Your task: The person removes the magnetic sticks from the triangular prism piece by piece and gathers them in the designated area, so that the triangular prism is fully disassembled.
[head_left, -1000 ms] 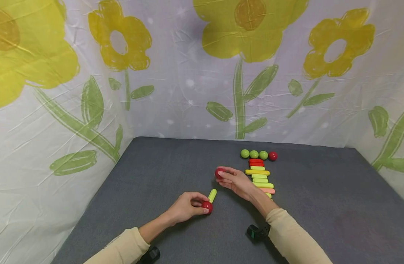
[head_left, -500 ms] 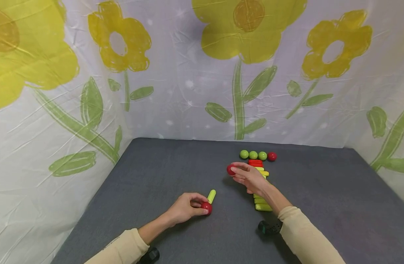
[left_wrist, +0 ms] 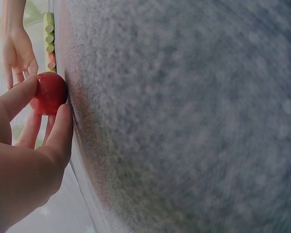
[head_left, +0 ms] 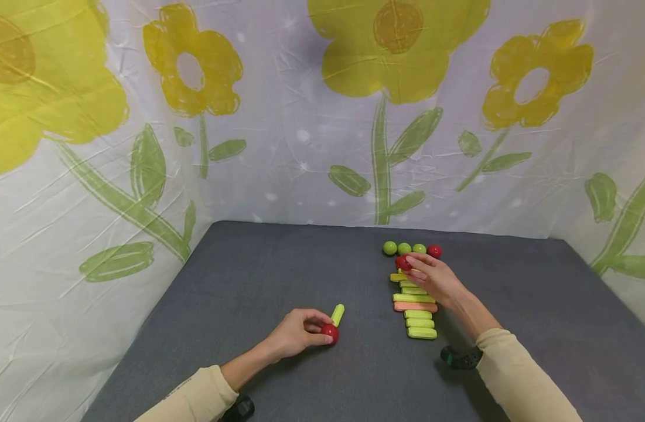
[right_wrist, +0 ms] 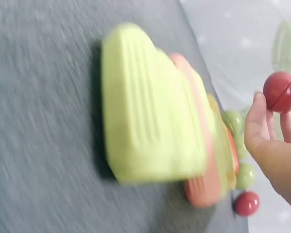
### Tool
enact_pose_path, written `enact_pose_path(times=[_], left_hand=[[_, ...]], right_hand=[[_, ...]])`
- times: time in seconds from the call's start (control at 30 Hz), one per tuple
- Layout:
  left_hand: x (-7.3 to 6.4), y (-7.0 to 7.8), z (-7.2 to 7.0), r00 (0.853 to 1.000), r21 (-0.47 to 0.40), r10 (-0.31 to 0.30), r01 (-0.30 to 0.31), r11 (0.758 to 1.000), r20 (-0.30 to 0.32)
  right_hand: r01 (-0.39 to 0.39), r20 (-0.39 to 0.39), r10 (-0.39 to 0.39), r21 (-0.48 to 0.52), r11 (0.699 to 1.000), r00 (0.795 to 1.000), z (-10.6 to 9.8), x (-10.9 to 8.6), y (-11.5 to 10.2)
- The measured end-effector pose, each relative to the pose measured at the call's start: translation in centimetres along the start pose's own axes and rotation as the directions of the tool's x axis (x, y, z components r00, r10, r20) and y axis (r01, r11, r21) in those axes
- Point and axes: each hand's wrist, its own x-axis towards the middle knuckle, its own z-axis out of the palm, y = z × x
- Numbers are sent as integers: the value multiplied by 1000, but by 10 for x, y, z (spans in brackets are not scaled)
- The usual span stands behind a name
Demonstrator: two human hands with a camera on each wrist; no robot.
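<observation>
My left hand (head_left: 296, 335) pinches a shiny red ball (head_left: 330, 333) low at the table, thumb on one side and fingers on the other. Just behind that ball lies a yellow-green stick (head_left: 338, 314), set at a slant. Between thumb and fingertips, my right hand (head_left: 438, 280) holds a second red ball (right_wrist: 280, 92), which the right wrist view shows raised off the table. In the head view it overlaps the far end of a column of ridged sticks (head_left: 421, 333), mostly yellow-green, one of them pink (head_left: 414, 306). The fingers cover part of the column.
Beyond the column, several green balls (head_left: 389, 248) and a red ball (head_left: 434, 251) form a row near the back edge. A flower-printed cloth (head_left: 280, 176) hangs behind and beside the dark grey table (head_left: 206, 305).
My right hand has carried its red ball rightward, from left of the column to over its far end, uncovering the nearer sticks. The left hand keeps its place and its ball.
</observation>
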Motion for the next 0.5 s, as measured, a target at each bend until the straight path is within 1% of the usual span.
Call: enact_pose_path(times=[0.13,0.33,0.43,0.5], left_hand=[[0,-1,0,1000,-4,10,-10,1000,0],[-1,-1,-1,1000,-6,14,-14,1000,-2],[-1,-2,-1,1000,-8,16,-16,1000,-3],[-1,-2,-1,1000,-13,20,-20,1000,-3]], right_hand=[[-5,-31,4,-21,1000,1000,-17,-3,-6],[34,-77,-36,-30,999,996,-39,-6,-12],[42,-97,-44,-19,999,994,-49,-7,-14],[42,-126,-44,-19,999,991,-55,-8,-16]])
